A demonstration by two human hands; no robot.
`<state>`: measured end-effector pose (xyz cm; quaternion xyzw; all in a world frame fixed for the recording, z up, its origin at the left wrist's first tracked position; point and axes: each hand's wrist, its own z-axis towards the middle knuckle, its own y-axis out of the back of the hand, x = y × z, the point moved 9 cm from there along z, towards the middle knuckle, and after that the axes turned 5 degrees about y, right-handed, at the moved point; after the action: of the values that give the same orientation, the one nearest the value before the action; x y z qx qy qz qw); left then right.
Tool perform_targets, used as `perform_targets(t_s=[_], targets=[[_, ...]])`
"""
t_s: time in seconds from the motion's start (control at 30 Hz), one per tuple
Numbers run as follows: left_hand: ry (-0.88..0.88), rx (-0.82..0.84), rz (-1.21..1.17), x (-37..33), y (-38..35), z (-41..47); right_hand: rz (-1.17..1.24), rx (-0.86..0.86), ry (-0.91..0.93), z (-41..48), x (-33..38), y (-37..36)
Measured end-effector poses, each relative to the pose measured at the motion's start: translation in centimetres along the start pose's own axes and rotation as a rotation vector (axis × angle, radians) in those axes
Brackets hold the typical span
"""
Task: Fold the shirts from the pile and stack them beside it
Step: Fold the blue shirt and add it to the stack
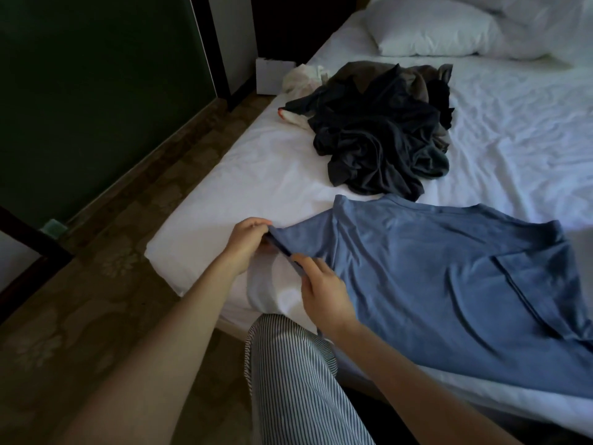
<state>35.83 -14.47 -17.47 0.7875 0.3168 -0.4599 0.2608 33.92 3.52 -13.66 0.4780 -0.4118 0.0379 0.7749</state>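
Blue shirt spread flat, wrinkled; left hand, right hand fingers pinching sleeve hem.

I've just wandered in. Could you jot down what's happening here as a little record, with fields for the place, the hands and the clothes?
place: bed with white sheet, pillows at the far end
in work: blue shirt, spread on the near side of the sheet
left hand: pinches the end of the shirt's sleeve
right hand: pinches the same sleeve's edge, closer to the person
pile: dark crumpled clothes just beyond the blue shirt
folded stack: none in view
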Motion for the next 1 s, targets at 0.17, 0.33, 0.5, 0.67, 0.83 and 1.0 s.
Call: perform_targets(t_s=[0.17, 0.33, 0.5, 0.67, 0.83, 1.0], targets=[[-0.078, 0.117, 0.010, -5.2, -6.3, -1.8, 0.502, -0.306, -0.307, -1.4, -4.0, 3.9], [-0.107, 0.480, 0.148, -6.6, -16.6, -5.6, 0.895, -0.541, -0.673, -5.0, -9.4, 5.2], [-0.457, 0.295, 0.530, -5.7, -17.2, -5.6, 0.633, -0.403, -0.725, -7.1, -11.5, 6.6], [-0.831, 0.245, 1.242, 0.9, -18.8, -7.8, -0.258, -0.300, -0.233, -4.1, -8.4, 8.7], [-0.969, 0.027, 1.359, 3.6, -18.5, -7.6, -0.561, 0.063, -0.139, -4.5, -11.6, 4.8], [-1.026, 0.026, 1.013, 2.1, -17.4, -7.8, -0.578, 0.113, -0.141, -4.5, -11.4, 5.1]])
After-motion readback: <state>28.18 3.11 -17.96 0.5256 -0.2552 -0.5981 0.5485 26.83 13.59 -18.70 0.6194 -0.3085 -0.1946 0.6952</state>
